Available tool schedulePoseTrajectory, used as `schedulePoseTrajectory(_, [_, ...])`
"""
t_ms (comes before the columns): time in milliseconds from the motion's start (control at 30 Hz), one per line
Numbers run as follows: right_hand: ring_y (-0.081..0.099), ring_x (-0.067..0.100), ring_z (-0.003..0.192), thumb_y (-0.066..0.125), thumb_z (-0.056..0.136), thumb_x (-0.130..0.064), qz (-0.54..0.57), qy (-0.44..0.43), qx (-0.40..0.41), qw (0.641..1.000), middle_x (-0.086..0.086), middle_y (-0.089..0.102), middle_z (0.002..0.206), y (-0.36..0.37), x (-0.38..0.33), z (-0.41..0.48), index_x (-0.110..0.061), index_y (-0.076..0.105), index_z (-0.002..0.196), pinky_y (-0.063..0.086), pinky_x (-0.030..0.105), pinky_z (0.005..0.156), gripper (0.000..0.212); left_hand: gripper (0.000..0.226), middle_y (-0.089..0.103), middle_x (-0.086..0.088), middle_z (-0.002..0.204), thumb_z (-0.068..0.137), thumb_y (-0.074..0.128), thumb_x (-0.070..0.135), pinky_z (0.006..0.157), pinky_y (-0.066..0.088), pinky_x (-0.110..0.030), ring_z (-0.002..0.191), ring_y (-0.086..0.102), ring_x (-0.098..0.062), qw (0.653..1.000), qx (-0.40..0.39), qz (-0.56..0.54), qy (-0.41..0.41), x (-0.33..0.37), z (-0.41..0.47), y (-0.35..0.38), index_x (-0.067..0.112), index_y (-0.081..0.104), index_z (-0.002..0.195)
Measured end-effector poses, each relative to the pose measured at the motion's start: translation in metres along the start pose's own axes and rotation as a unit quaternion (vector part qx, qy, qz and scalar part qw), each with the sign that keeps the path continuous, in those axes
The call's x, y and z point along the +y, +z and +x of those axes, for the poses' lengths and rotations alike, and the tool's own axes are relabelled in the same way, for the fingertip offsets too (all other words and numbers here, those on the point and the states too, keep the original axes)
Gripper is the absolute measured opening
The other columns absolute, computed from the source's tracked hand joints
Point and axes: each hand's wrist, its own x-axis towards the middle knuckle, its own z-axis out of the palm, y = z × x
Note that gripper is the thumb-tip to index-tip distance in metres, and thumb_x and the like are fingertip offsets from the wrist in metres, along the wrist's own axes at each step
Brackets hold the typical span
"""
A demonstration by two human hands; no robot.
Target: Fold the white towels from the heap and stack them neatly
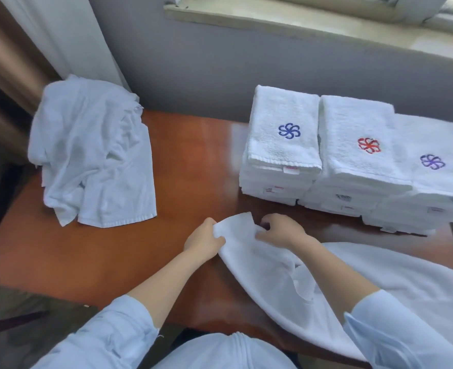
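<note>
- The left grip (pixel 203 242), a bare hand, pinches the far end of a white towel (pixel 273 283), with the thumb lying over the cloth and the fingers tucked under it.
- The right grip (pixel 281 230), the other bare hand, sits just beside it on the same end of the towel, knuckles up, fingers curled down into the fabric and holding it.
- Between the two grips the towel's end is bunched and lifted a little off the table (pixel 188 169).
- From there the towel runs back toward the person and to the right. It passes under the right forearm, lies spread over the near right part of the table and reaches its near edge.
- Light blue sleeves (pixel 108 331) cover both arms up to the forearms.
- The table is glossy reddish-brown wood.
- On its far left corner lies the heap (pixel 92 155) of crumpled white towels, well apart from the grips.
- On the far right stand three stacks of folded white towels, touching side by side: one topped with a blue flower emblem (pixel 289 131), one with a red emblem (pixel 369 145), one with a purple emblem (pixel 432 161).
- Behind the table are a grey wall (pixel 220 62), a window ledge (pixel 299 20) and a pale curtain (pixel 68 35).
</note>
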Motion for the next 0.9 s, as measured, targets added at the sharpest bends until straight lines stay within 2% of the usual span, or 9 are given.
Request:
schedulePoseTrajectory(100, [0.046, 0.015, 0.06, 0.064, 0.079, -0.037, 0.1, -0.026, -0.08, 0.991, -0.005, 0.051, 0.063, -0.008, -0.004, -0.008, -0.017, 0.058, 0.067, 0.034, 0.029, 0.058, 0.024, 0.013, 0.056, 0.008, 0.082, 0.081, 0.056, 0.015, 0.062, 0.038, -0.031, 0.069, 0.051, -0.014, 0.993, 0.031, -0.108, 0.026, 0.004, -0.014, 0.005, 0.024, 0.049, 0.086])
schedulePoseTrajectory(200, [0.053, 0.016, 0.055, 0.051, 0.085, -0.026, 0.199, -0.024, -0.144, 0.969, 0.0, 0.061, 0.065, -0.012, -0.004, -0.021, -0.015, 0.066, 0.07, 0.042, 0.024, 0.054, 0.024, 0.021, 0.049, 0.008, 0.075, 0.08, 0.062, 0.008, 0.058, 0.033, -0.026, 0.064, 0.043, -0.01, 0.973, 0.076, -0.212, 0.047, 0.012, -0.033, 0.01, 0.023, 0.048, 0.077])
schedulePoseTrajectory(367, [0.059, 0.017, 0.053, 0.053, 0.087, -0.01, 0.245, -0.077, -0.146, 0.955, 0.004, 0.061, 0.065, -0.018, -0.002, -0.049, -0.01, 0.06, 0.091, 0.05, 0.028, 0.053, 0.008, 0.025, 0.054, 0.008, 0.084, 0.081, 0.054, -0.003, 0.067, 0.039, -0.023, 0.081, 0.051, -0.009, 0.949, 0.148, -0.265, 0.087, 0.028, -0.069, 0.015, 0.021, 0.048, 0.074])
schedulePoseTrajectory(433, [0.062, 0.017, 0.054, 0.052, 0.086, -0.007, 0.291, -0.11, -0.129, 0.942, 0.001, 0.067, 0.069, -0.022, 0.0, -0.06, -0.01, 0.057, 0.103, 0.051, 0.027, 0.052, 0.018, 0.026, 0.055, 0.009, 0.087, 0.083, 0.053, -0.004, 0.07, 0.041, -0.017, 0.089, 0.052, -0.005, 0.942, 0.167, -0.273, 0.102, 0.035, -0.081, 0.017, 0.021, 0.049, 0.076])
schedulePoseTrajectory(533, [0.063, 0.017, 0.062, 0.053, 0.086, -0.003, 0.324, -0.172, -0.17, 0.915, -0.003, 0.072, 0.096, -0.03, 0.001, -0.076, -0.021, 0.058, 0.12, 0.051, 0.027, 0.055, 0.039, 0.025, 0.057, 0.012, 0.095, 0.087, 0.056, 0.001, 0.067, 0.042, -0.007, 0.088, 0.054, -0.003, 0.928, 0.195, -0.291, 0.126, 0.044, -0.101, 0.021, 0.025, 0.053, 0.086])
schedulePoseTrajectory(633, [0.056, 0.013, 0.058, 0.057, 0.08, -0.002, 0.246, -0.239, -0.177, 0.923, 0.0, 0.062, 0.076, -0.033, 0.001, -0.086, -0.016, 0.064, 0.115, 0.043, 0.024, 0.051, 0.039, 0.027, 0.059, 0.015, 0.101, 0.09, 0.058, 0.004, 0.072, 0.042, -0.002, 0.097, 0.056, 0.0, 0.915, 0.218, -0.306, 0.149, 0.05, -0.12, 0.027, 0.03, 0.055, 0.096])
schedulePoseTrajectory(767, [0.051, 0.012, 0.048, 0.06, 0.074, -0.013, 0.059, -0.266, -0.151, 0.95, -0.003, 0.048, 0.06, -0.037, -0.002, -0.092, -0.013, 0.057, 0.081, 0.037, 0.024, 0.044, 0.008, 0.034, 0.058, 0.016, 0.105, 0.089, 0.051, -0.002, 0.078, 0.04, 0.0, 0.103, 0.054, 0.004, 0.9, 0.264, -0.312, 0.153, 0.05, -0.144, 0.035, 0.031, 0.055, 0.098])
schedulePoseTrajectory(833, [0.061, 0.014, 0.047, 0.059, 0.067, -0.022, -0.052, -0.25, -0.162, 0.953, -0.006, 0.056, 0.057, -0.041, -0.004, -0.096, -0.014, 0.052, 0.077, 0.04, 0.022, 0.041, 0.015, 0.037, 0.059, 0.018, 0.106, 0.089, 0.048, -0.002, 0.076, 0.04, 0.0, 0.105, 0.053, 0.005, 0.89, 0.295, -0.319, 0.138, 0.046, -0.153, 0.039, 0.033, 0.055, 0.098])
schedulePoseTrajectory(900, [0.068, 0.017, 0.05, 0.056, 0.067, -0.027, -0.18, -0.205, -0.17, 0.947, 0.0, 0.07, 0.067, -0.048, -0.005, -0.097, -0.015, 0.055, 0.088, 0.051, 0.025, 0.047, 0.024, 0.038, 0.059, 0.021, 0.109, 0.09, 0.047, 0.0, 0.075, 0.04, -0.004, 0.107, 0.053, 0.004, 0.882, 0.324, -0.322, 0.111, 0.04, -0.16, 0.042, 0.036, 0.055, 0.099])
